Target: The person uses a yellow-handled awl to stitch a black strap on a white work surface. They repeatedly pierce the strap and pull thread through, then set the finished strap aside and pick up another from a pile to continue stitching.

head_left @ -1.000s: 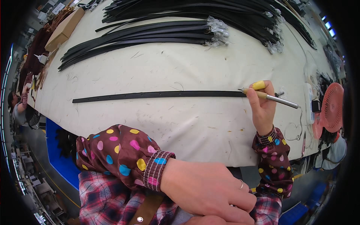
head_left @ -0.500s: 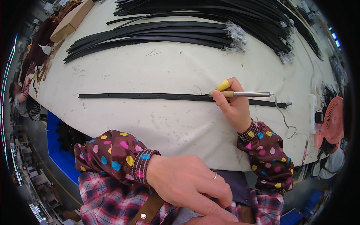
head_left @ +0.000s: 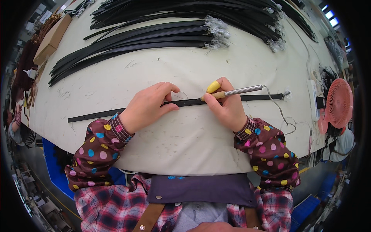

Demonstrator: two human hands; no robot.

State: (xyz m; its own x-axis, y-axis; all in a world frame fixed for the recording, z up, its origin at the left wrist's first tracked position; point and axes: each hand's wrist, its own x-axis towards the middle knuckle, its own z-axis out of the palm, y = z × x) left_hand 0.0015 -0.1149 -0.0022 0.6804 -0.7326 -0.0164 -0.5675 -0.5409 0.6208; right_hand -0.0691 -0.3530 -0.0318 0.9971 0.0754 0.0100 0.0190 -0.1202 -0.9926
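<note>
Pinches corded tool (head_left: 244, 90) in right hand (head_left: 228, 109), midway along black strap (head_left: 262, 97); spreads left hand (head_left: 145, 106) across it. Seems partway done; cannot tell finished bundled straps (head_left: 154, 40) from unfinished.

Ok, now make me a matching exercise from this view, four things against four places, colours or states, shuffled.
Things:
1. left hand
2. right hand
3. fan
4. cardboard box

Descriptions:
A. pink
B. gripping the pen-like tool
C. toward the upper left of the picture
D. at the single black strap, with no tool in it

Pairs: 1-D, 2-B, 3-A, 4-C
</note>
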